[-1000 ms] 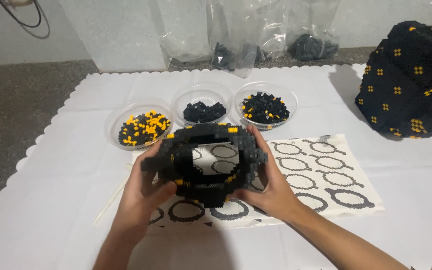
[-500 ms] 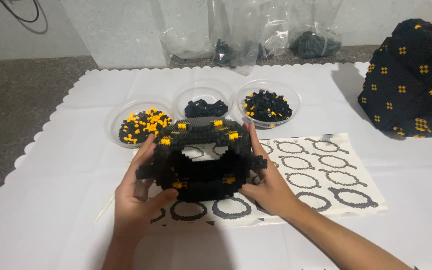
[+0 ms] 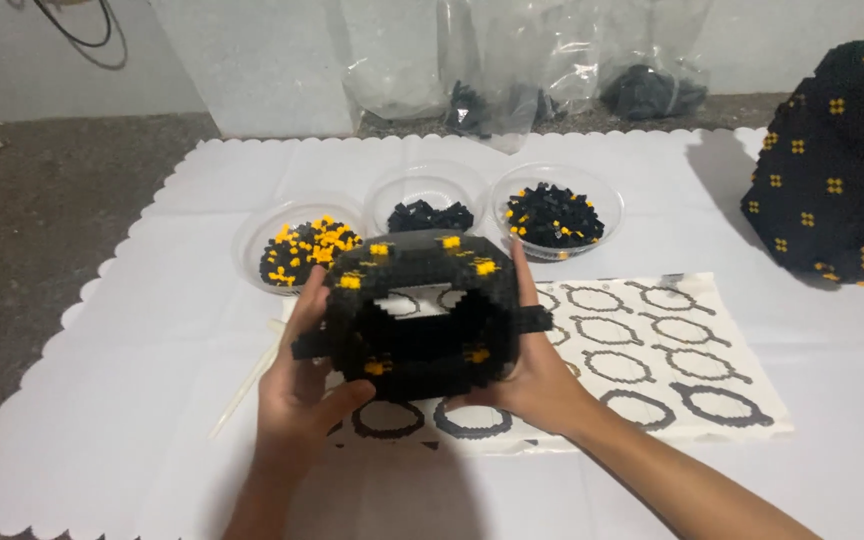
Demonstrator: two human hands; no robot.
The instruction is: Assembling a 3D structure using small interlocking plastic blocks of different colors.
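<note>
On the white scalloped table cover (image 3: 152,330), which lies over a grey floor or counter, the biggest thing is a large black brick-built dome with small yellow marks (image 3: 837,165) at the far right edge, well apart from the hands. Next in size is the printed instruction sheet with rows of ring outlines (image 3: 652,350), which lies flat just in front of the person. Over the left part of this sheet, raised from the surface, is the hollow black block model with yellow studs (image 3: 422,315); it is held between both hands, directly in front of the person and near the middle of the view. Its opening faces the camera, so its axis runs from the person away toward the bowls, and its wide side goes left to right. Both hands are equally near, one on each side. The left hand (image 3: 302,385) is half closed around the left lower wall, thumb under the front. The right hand (image 3: 537,370) supports the right wall, fingers straight up along it. Behind the model stand three clear bowls: one with yellow and black pieces (image 3: 297,250), one with black pieces (image 3: 430,212) and one with mostly black pieces (image 3: 555,212). Clear plastic bags (image 3: 512,70) stand further back.
</note>
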